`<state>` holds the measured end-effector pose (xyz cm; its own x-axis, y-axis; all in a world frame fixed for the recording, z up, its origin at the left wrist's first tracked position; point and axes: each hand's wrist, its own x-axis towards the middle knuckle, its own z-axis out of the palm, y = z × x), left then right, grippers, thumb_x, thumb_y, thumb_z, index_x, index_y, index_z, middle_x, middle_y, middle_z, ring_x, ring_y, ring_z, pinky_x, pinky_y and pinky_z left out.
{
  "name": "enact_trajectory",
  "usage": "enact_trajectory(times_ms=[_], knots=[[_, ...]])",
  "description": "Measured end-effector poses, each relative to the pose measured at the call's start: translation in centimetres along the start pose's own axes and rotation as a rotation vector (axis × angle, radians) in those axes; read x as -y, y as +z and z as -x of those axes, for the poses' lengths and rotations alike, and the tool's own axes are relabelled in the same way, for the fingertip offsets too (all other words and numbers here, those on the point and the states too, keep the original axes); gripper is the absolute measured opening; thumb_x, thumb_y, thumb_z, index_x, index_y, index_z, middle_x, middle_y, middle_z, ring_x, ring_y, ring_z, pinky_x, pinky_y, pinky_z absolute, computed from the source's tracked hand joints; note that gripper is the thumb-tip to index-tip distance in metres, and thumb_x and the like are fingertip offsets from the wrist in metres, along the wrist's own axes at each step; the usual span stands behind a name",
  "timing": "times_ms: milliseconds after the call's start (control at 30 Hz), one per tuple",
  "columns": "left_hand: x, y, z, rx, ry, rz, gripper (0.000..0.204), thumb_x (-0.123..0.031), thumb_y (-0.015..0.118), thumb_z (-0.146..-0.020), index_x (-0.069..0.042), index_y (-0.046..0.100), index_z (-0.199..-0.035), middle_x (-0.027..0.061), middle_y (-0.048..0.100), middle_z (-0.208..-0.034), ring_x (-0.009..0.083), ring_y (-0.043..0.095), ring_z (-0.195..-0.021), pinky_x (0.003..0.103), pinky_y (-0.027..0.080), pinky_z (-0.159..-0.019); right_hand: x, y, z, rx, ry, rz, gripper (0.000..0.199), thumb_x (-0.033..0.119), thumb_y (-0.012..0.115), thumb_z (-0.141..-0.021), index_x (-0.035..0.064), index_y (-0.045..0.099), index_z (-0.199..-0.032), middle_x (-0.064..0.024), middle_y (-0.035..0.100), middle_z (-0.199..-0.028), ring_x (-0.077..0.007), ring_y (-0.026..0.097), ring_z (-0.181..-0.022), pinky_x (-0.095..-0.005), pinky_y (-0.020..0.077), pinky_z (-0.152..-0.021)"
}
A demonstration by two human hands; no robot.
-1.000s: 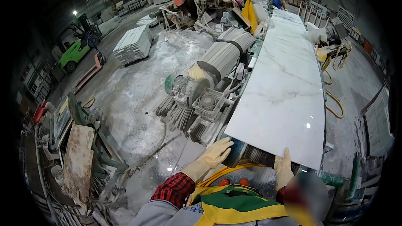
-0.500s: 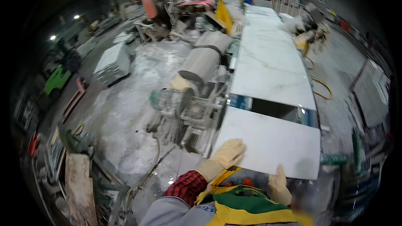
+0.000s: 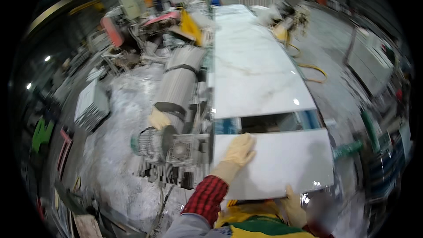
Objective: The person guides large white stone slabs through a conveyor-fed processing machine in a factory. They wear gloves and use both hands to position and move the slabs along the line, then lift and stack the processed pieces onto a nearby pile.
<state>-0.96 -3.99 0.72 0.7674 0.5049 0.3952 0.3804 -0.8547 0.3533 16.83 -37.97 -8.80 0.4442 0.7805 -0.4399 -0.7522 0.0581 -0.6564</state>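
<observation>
Right hand (image 3: pixel 294 207) sat at the near edge of the near slab (image 3: pixel 286 163), right of centre. One finger pointed up at the edge; the rest were blurred, couldn't tell if they pinched it or only propped it. Left hand (image 3: pixel 238 152) lay on top of the slab's left part, fingers nearly together, thumb a bit out, apparently flat and pinching nothing.

Handling, my read: the hold was lopsided, so even pressure from both hands mattered, else the slab could skew. Best kept flat, near edge not levered up, force low and straight along the bed (image 3: pixel 227 126). Left fingers were close to the far edge, so they wanted pulling back before that edge met anything.

Near slab looked white, glossy, nearly plain, wider than deep, with a soft grey shadow on its right half and bright glints at the near right corner, probably wet. It lay along the near end of the bed, its far edge apart from the far slab (image 3: pixel 260 61). Blue bands and a dark opening showed between. Far slab: long, white, faint grey-tan veining.
</observation>
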Motion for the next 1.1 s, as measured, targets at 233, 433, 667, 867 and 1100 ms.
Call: enact_trajectory(times_ms=[233,433,667,867,1100], knots=[[-0.5,-1.9,-9.9,0.496,-0.246,0.015,0.057,-0.059,0.071,-0.096,-0.007,0.076,-0.119,0.0178,0.076,-0.119,0.0400,0.071,-0.116,0.054,0.056,-0.100,2.4,5.0,1.0,-0.107,0.166,0.117,0.057,0.032,0.070,-0.111,0.0052,0.051,-0.158,-0.0142,0.063,-0.148,-0.0283,0.064,-0.132,-0.0501,0.0567,-0.110],[-3.2,-5.5,-10.8,0.624,-0.304,0.055,0.066,-0.071,0.072,-0.094,-0.009,0.083,-0.113,0.0182,0.082,-0.116,0.0409,0.077,-0.112,0.054,0.061,-0.096,4.2,5.7,0.4,-0.079,0.215,0.213,0.056,0.030,0.071,-0.110,0.0055,0.053,-0.157,-0.0126,0.064,-0.145,-0.0264,0.065,-0.128,-0.0473,0.0570,-0.107],[-9.8,-11.0,-5.9,0.471,-0.392,0.192,0.071,-0.072,0.076,-0.091,-0.006,0.084,-0.113,0.0180,0.081,-0.107,0.0407,0.076,-0.107,0.048,0.059,-0.093,8.3,2.5,1.7,-0.030,0.197,0.322,0.054,0.028,0.071,-0.109,0.0057,0.054,-0.156,-0.0109,0.065,-0.142,-0.0242,0.066,-0.124,-0.0440,0.0574,-0.103],[-20.2,-8.8,-9.5,0.386,-0.348,0.143,0.069,-0.069,0.081,-0.090,-0.005,0.085,-0.115,0.0154,0.082,-0.104,0.0352,0.077,-0.101,0.043,0.060,-0.092,16.0,-6.6,7.2,0.007,-0.060,0.440,0.053,0.026,0.071,-0.108,0.0059,0.056,-0.155,-0.0094,0.066,-0.139,-0.0224,0.066,-0.120,-0.0411,0.0577,-0.099],[-33.3,2.5,-13.2,0.227,-0.507,0.577,0.049,-0.045,0.086,-0.095,0.003,0.083,-0.106,0.0050,0.077,-0.085,0.0132,0.067,-0.076,0.032,0.055,-0.073,32.5,-16.1,13.2,-0.315,-0.386,0.324,0.044,0.025,0.076,-0.103,0.0018,0.067,-0.140,-0.0063,0.070,-0.119,-0.0199,0.065,-0.111,-0.0355,0.0521,-0.100]])
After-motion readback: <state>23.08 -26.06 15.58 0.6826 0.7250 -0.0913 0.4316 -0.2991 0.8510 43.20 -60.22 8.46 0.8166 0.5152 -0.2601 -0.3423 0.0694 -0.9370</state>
